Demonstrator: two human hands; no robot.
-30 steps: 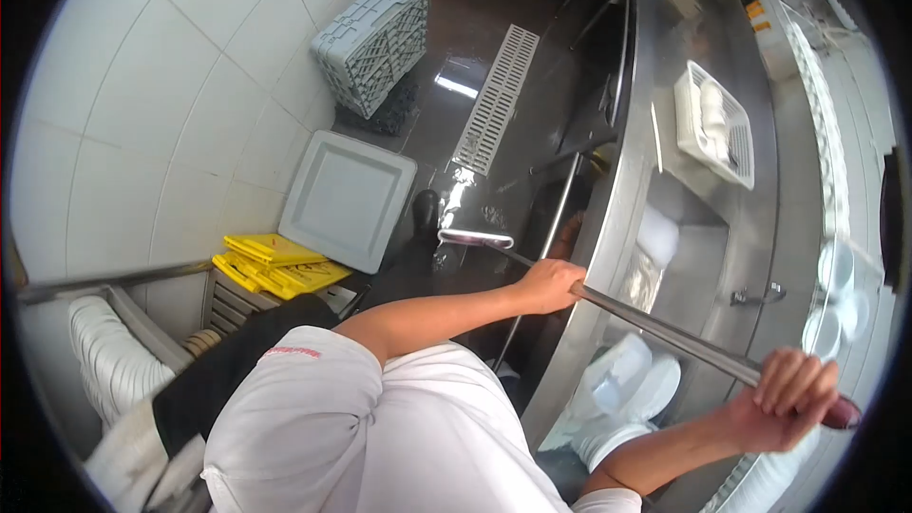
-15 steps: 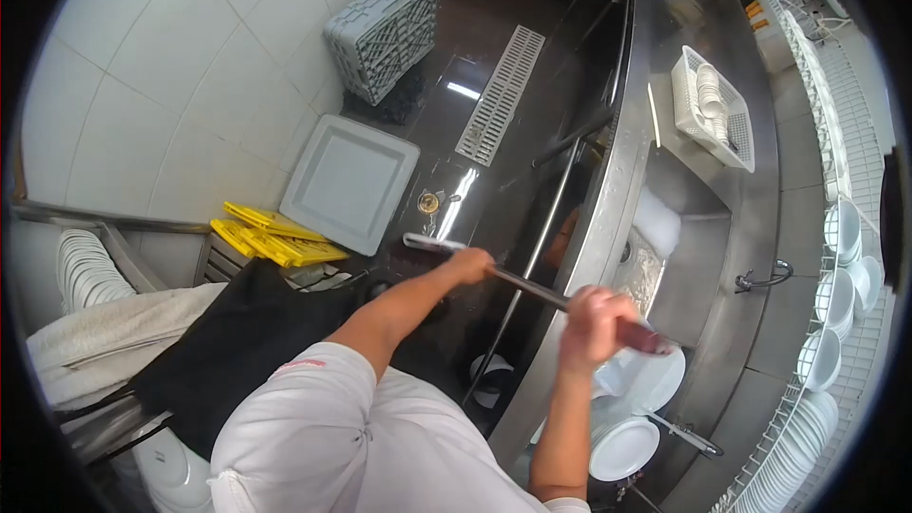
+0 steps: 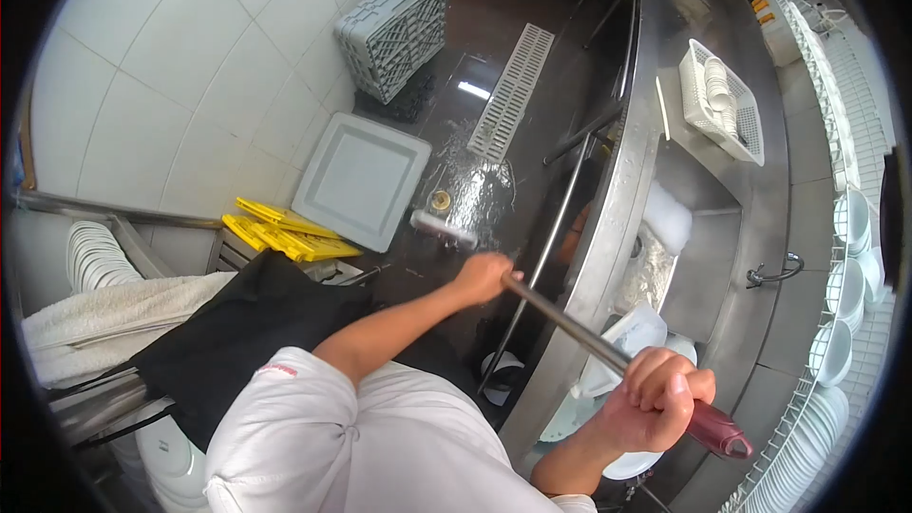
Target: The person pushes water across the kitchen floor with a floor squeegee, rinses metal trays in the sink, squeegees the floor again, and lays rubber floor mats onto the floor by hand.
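Note:
My left hand (image 3: pixel 484 279) is closed round the lower part of a metal pole (image 3: pixel 570 326). Near the pole's dark red end grip, my right hand (image 3: pixel 655 401) wraps round it. The pole slants from the lower right, over the sink's front edge, down toward the floor. At its far end a pale, narrow floor-tool head (image 3: pixel 444 228) lies on the wet dark floor, just below a small round brass-coloured drain (image 3: pixel 440 200).
A grey square lid (image 3: pixel 361 180) and yellow folded signs (image 3: pixel 285 231) lean by the tiled wall, below grey crates (image 3: pixel 394 33). A long floor grate (image 3: pixel 513 90) runs beside the steel counter. A white basket (image 3: pixel 719 100) with dishes stands on it. Racked bowls line the right.
Both hands and the pole moved left and inward from the first frame, then slightly right again. The tool head shifted down and left, then a little right. The round drain came into view.

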